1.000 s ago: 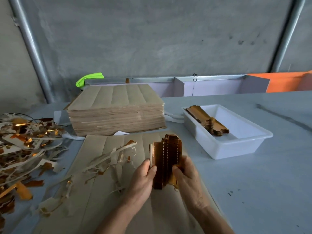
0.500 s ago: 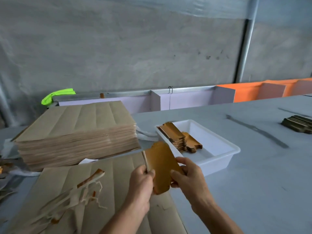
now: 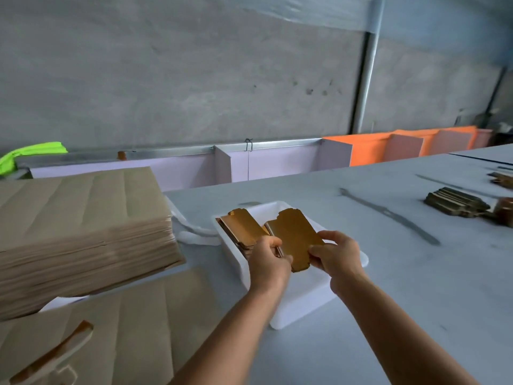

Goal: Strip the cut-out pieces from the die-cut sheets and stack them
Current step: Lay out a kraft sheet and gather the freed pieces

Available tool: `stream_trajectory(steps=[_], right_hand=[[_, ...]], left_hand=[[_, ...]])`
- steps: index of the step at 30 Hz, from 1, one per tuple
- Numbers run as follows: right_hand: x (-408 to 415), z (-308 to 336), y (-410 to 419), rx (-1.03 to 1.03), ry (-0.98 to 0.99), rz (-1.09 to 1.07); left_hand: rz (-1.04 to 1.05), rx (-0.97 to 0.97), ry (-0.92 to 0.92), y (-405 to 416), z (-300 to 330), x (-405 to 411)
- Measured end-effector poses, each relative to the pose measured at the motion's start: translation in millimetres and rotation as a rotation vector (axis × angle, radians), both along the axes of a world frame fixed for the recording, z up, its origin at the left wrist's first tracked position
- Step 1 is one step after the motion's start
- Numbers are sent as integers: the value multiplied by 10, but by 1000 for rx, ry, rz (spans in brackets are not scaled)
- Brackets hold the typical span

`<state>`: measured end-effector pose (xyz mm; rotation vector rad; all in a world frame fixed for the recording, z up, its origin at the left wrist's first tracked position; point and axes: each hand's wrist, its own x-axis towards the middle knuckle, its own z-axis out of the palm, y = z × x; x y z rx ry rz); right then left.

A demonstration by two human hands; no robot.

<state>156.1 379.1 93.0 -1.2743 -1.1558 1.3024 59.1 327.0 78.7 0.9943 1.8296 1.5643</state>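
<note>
A small bundle of gold cut-out pieces (image 3: 294,236) is held flat above the white tray (image 3: 302,307). My left hand (image 3: 266,259) grips its near left edge and my right hand (image 3: 336,254) pinches its near right corner. Inside the tray, to the left, lies a stack of gold cut-out pieces (image 3: 241,229). A thick pile of brown die-cut sheets (image 3: 75,226) stands at the left, and a single sheet (image 3: 133,323) lies flat in front of it.
Waste strips (image 3: 50,354) lie on the flat sheet at the lower left. Other stacks of cut pieces (image 3: 455,202) sit far right on the grey table (image 3: 416,287). Lilac and orange partitions (image 3: 277,162) line the table's back edge.
Both hands carried the bundle from over the flat sheet rightward and forward to above the tray, tilting it from upright to flat. The view swung right.
</note>
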Motion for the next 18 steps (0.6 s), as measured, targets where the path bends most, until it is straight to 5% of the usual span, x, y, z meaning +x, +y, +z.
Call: stream_trajectory(steps=[10, 18], right_hand=[[-121, -145, 707, 14, -147, -125], [51, -235, 808, -47, -144, -76]], left_hand=[[-353, -78, -23, 452, -211, 26], [-393, -52, -311, 498, -217, -18]])
